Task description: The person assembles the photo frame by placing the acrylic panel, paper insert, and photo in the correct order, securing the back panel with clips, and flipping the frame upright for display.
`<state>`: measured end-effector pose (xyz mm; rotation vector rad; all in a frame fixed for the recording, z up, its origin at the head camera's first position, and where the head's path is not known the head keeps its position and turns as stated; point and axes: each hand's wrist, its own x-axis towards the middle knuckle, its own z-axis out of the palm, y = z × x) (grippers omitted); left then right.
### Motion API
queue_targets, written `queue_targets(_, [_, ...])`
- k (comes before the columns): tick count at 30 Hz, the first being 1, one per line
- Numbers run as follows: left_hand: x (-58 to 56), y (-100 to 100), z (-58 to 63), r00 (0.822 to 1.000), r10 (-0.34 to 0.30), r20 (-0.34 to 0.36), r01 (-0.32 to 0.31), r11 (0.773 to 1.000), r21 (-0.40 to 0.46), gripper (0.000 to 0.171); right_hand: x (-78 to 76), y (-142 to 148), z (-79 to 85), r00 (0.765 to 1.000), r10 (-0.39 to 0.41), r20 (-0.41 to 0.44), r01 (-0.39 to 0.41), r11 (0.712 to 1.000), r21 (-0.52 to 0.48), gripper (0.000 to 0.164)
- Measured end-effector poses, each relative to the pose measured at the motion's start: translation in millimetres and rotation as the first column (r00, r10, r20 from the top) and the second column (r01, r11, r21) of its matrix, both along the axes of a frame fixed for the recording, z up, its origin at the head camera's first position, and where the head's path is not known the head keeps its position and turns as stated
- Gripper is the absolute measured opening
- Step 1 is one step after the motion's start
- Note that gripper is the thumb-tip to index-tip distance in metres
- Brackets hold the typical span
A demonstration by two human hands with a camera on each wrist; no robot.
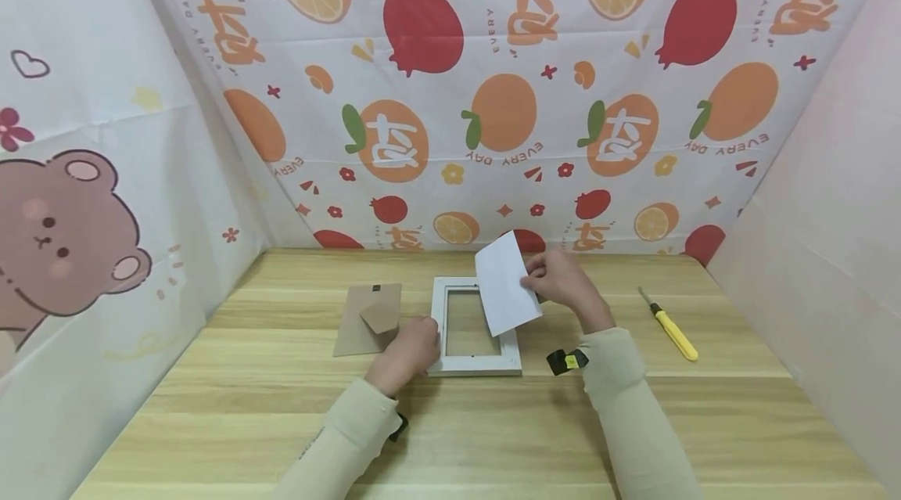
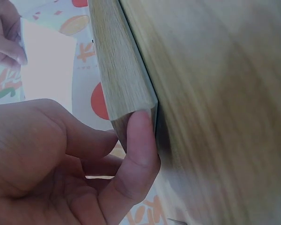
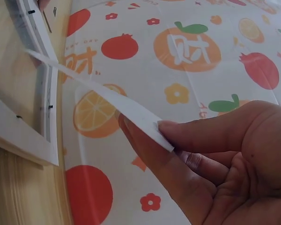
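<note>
A picture frame [image 1: 475, 364] with a whitish back lies on the wooden table, and its opening shows the tabletop. My left hand [image 1: 411, 345] grips the frame's near left side; in the left wrist view, thumb and fingers pinch the corner of its wood-grained edge [image 2: 124, 61]. Above the frame's right part, my right hand [image 1: 563, 281] holds a white sheet of paper [image 1: 501, 285] by its right edge. The right wrist view shows the sheet [image 3: 126, 108] pinched between thumb and fingers, tilted and clear of the frame [image 3: 18, 129].
Left of the frame lies a brown backing board [image 1: 352, 332] with a stand flap [image 1: 381, 318]. A screwdriver [image 1: 674, 334] with a yellow handle rests on the table [image 1: 479, 437] at the right. Printed cloth [image 1: 450, 171] hangs along the table's back edge.
</note>
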<state>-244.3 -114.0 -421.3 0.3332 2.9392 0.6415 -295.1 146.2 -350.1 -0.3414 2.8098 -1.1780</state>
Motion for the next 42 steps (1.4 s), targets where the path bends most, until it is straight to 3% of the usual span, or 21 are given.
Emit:
queue_targets(22, [0.0, -6, -5.3, 1.000, 0.010, -0.021, -0.010, 1.000, 0.009, 0.018, -1.9, -23, -2.5, 0.996, 0.014, 0.084, -0.011, 0.999, -0.039, 0.020])
queue_targets(30, [0.7, -5, -7.5, 0.999, -0.016, -0.033, 0.016, 1.000, 0.005, 0.019, -1.8, -21, -8.8, 0.993, 0.020, 0.119, -0.012, 0.998, -0.067, 0.018])
queue_targets(37, [-3.2, -2, -2.5, 1.000, -0.017, -0.026, 0.017, 1.000, 0.006, 0.019, -3.8, -17, -5.2, 0.996, 0.038, 0.076, -0.032, 0.997, -0.068, 0.015])
queue_targets(42, [-3.5, -1, -0.5, 1.000, -0.016, -0.018, 0.016, 1.000, -0.003, 0.016, -6.6, -16, -8.6, 0.994, 0.024, 0.102, -0.018, 0.998, -0.066, 0.018])
